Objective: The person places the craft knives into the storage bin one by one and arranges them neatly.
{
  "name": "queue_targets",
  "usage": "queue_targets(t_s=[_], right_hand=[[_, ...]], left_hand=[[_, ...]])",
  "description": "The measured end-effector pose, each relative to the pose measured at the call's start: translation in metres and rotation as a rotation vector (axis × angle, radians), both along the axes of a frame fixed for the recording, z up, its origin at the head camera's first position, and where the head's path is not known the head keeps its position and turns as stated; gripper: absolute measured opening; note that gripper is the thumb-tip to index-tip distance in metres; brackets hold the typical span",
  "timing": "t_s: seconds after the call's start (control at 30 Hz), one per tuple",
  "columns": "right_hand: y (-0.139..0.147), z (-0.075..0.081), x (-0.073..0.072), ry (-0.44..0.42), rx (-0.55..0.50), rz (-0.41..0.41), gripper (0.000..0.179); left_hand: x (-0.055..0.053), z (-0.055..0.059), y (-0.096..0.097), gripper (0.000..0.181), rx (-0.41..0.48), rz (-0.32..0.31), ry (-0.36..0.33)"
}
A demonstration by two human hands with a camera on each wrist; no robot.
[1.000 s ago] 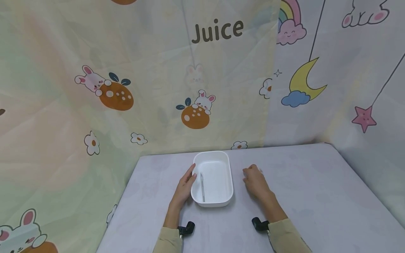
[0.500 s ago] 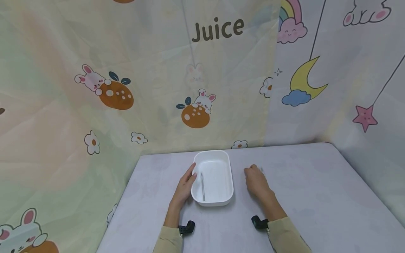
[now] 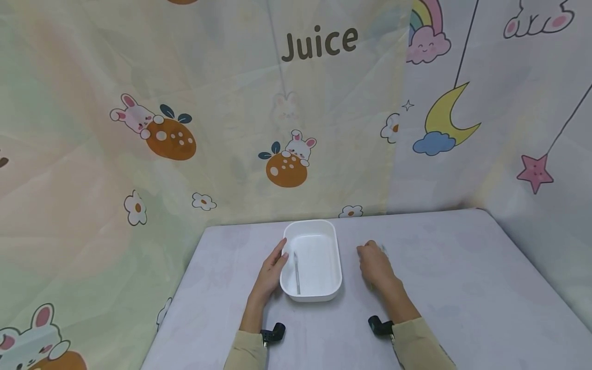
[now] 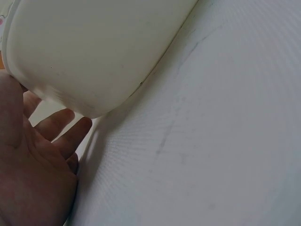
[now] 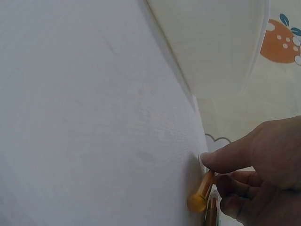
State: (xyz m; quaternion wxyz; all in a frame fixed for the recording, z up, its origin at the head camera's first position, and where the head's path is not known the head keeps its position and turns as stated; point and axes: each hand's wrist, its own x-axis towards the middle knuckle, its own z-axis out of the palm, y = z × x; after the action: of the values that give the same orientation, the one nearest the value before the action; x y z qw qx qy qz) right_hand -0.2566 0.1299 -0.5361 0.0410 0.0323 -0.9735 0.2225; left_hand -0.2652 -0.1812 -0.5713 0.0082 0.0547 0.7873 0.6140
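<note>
A white rectangular tray (image 3: pixel 319 259) stands on the table, with a slim grey pen-like stick (image 3: pixel 297 273) lying along its left side. My left hand (image 3: pixel 269 272) grips the tray's left wall, thumb at the rim; in the left wrist view its fingertips (image 4: pixel 81 131) touch the tray's outside low down. To the right of the tray, my right hand (image 3: pixel 374 264) is low over the table. The right wrist view has it pinching an amber tube with a rounded end (image 5: pixel 199 200) between thumb and finger. A second brownish tube (image 5: pixel 212 212) lies beside that one, partly hidden by the fingers.
A pale cloth covers the table (image 3: pixel 462 288), which runs back to a printed fabric wall (image 3: pixel 231 128). Another printed sheet hangs on the right (image 3: pixel 499 103). Black wrist cameras sit on both forearms.
The right hand's fingers shift very slightly, and a bit more of a clear thing shows beside them. The left hand and tray stay put.
</note>
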Motion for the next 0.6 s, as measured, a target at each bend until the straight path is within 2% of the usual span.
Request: queue_targets(t_s=[0.33,0.6], right_hand=[[0.0014,-0.0002,-0.0025,0.007,-0.063,-0.029,0.039],[0.0086,-0.0004,-0.0039,0.007,-0.255,0.006,0.039]], left_hand=[[0.0008,0.0008,0.0007,0.05,-0.006,0.005,-0.005],[0.0015,0.002,0.0003,0.05,-0.027,0.013,-0.013]])
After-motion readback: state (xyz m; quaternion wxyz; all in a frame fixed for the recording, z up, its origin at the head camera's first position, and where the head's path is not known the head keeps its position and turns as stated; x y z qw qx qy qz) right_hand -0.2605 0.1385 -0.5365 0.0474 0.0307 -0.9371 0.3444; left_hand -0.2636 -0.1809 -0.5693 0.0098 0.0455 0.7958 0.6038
